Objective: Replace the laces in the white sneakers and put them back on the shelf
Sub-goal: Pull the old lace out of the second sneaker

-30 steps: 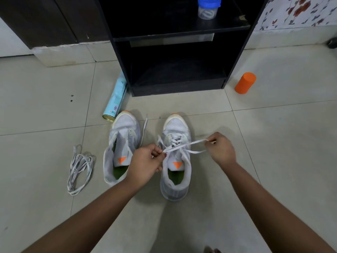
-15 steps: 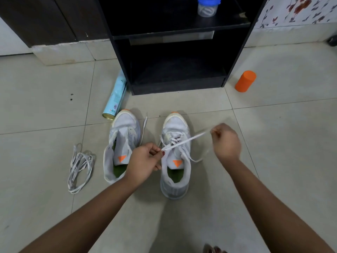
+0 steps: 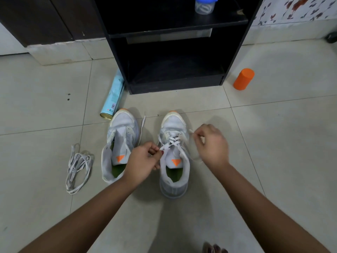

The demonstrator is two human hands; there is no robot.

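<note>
The left hand [image 3: 144,159], fingers curled, pinches the white lace [image 3: 172,141] at the right sneaker [image 3: 172,123]. The right hand [image 3: 212,146] pinches that lace's free end just beside the shoe. Both it and the unlaced left sneaker [image 3: 122,125] stand on the floor tiles [image 3: 273,143] before the black shelf [image 3: 175,86].

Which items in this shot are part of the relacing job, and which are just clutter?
Job: sneaker being laced, its lace pinched by left hand and right hand, second sneaker, loose laces on the floor, black shelf.
Clutter: blue spray can, orange cylinder, blue-lidded jar on the shelf.
</note>
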